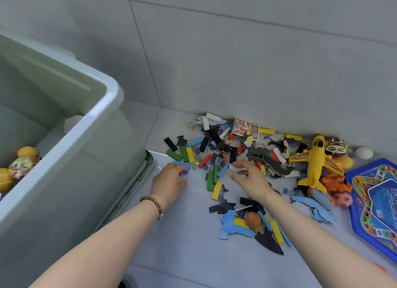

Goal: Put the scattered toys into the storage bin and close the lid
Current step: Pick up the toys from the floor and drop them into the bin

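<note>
Two bare forearms (103,244) came in from the lower edge. The left hand (169,178), with a bead bracelet (151,204) on its wrist, was palm down, its fingers bent onto small red and blue pieces; whether it gripped them, I cannot tell. The right hand (250,176) hovered with fingers spread and curved over the toy pile (225,150), which lay at twelve to two o'clock against the wall (257,62). The open green storage bin (94,120) stood at nine o'clock, near the left hand, with some toys inside. A yellow toy plane (315,161) and a blue game board (378,197) lay at three o'clock. Bare floor tiles (189,255) were free at six o'clock, between the arms.
</note>
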A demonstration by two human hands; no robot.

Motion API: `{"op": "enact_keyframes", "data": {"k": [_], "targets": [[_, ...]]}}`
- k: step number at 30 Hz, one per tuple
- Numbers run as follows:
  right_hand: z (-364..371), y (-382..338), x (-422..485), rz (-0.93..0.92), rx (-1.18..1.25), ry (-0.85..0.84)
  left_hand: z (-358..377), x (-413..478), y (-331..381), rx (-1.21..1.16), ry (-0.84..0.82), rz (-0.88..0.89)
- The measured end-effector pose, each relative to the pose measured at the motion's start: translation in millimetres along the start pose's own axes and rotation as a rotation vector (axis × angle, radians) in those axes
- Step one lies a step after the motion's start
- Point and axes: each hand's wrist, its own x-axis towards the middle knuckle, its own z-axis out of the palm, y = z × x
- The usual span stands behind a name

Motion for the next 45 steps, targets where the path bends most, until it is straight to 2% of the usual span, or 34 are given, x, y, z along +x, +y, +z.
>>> {"op": "enact_keyframes", "data": {"k": [7,15,18,21,24,28,31,38,42,45], "targets": [[18,3,1,-0.006,0.069,0.028,10,10,-1,-0.004,0.101,0.014],[46,-2,1,-0.016,0.101,0.096,25,-8,-20,-0.162,0.037,0.11],[45,-2,1,-0.027,0.114,0.121,26,-15,-22,-0.303,0.074,0.048],[43,-2,3,-0.02,0.152,0.15,22,-12,-14,-0.547,0.118,-0.065],[43,-2,7,-0.02,0.168,0.166,17,-2,-7,-0.685,0.087,-0.117],[42,-2,11,-0.013,0.201,0.171,14,13,-2,-0.642,0.083,-0.102],[42,-4,12,-0.029,0.191,0.183,14,24,4,-0.515,0.088,-0.089],[48,-19,22,-0.099,0.01,0.168,21,33,11,-0.348,0.104,-0.121],[54,-25,30,-0.089,-0.023,0.157,23,37,6,-0.398,0.092,-0.095],[58,-25,37,-0.096,-0.121,0.179,19,34,3,-0.641,0.118,-0.14]]}}
